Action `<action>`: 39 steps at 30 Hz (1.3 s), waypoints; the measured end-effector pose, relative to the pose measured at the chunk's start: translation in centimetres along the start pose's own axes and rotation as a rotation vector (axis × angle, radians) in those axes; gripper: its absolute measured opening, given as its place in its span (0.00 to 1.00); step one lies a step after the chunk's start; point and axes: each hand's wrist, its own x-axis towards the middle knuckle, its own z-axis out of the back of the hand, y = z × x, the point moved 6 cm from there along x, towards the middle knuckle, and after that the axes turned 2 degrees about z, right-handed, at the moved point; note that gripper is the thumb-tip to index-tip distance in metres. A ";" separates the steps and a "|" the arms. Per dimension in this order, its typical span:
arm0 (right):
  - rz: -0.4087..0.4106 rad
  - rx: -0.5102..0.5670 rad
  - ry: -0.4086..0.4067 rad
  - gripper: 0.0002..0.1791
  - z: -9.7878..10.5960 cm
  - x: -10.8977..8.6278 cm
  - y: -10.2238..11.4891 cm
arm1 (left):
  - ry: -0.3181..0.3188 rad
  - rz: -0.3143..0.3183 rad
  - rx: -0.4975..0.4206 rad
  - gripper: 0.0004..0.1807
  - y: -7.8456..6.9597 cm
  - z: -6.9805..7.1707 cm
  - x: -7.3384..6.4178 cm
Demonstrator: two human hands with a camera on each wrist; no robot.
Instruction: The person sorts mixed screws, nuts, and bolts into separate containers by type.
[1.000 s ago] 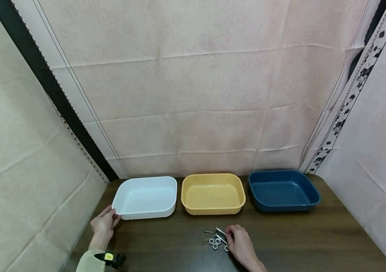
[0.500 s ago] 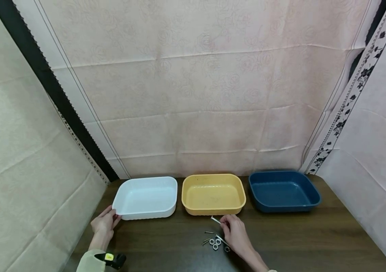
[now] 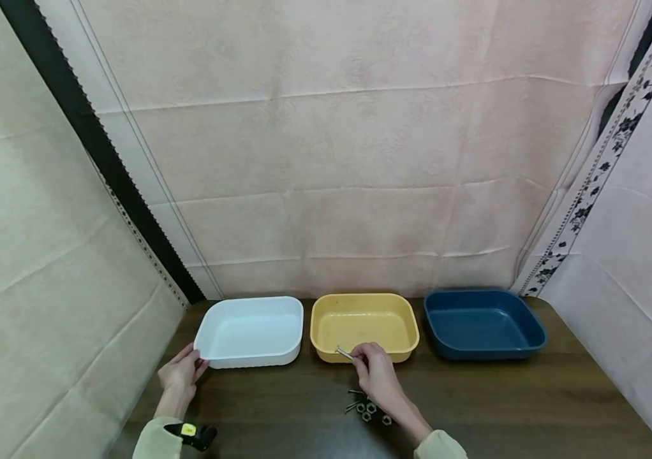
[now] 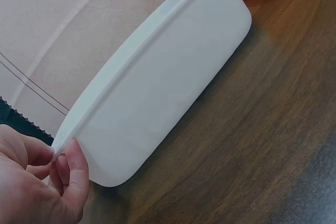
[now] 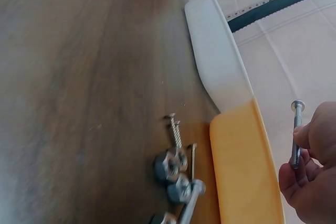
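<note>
Nuts (image 5: 181,190) and screws (image 5: 175,131) are left before the yellow tray (image 3: 365,325), a raised bolt (image 5: 297,118) pinched by right hand (image 3: 376,375), white tray (image 3: 249,328) by left hand (image 3: 179,373).

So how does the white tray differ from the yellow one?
The left hand pinches the white tray by its rim; no hand grips the yellow tray. The white tray stands at the row's left end, the yellow tray between it and the blue tray. Both are shallow with rounded corners.
</note>
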 end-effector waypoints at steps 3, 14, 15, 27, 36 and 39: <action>0.027 0.020 0.000 0.09 -0.6 0.6 0.5 | -0.002 -0.004 -0.002 0.26 0.0 0.0 0.0; 0.087 0.076 0.045 0.06 -4.0 4.3 2.5 | -0.001 -0.003 0.004 0.26 -0.1 0.2 0.1; 0.086 0.077 0.051 0.05 -4.4 4.7 2.6 | 0.001 -0.003 0.006 0.26 -0.1 0.2 0.1; 0.059 0.093 0.134 0.04 -8.6 7.4 3.9 | 0.023 -0.037 0.006 0.26 -0.3 0.2 -0.1; 0.049 0.026 0.237 0.03 -11.8 9.2 5.4 | 0.021 -0.021 -0.016 0.25 -0.1 -0.1 -0.3; 0.055 -0.006 0.259 0.03 -12.9 9.5 5.9 | 0.018 -0.016 -0.023 0.25 -0.1 -0.1 -0.2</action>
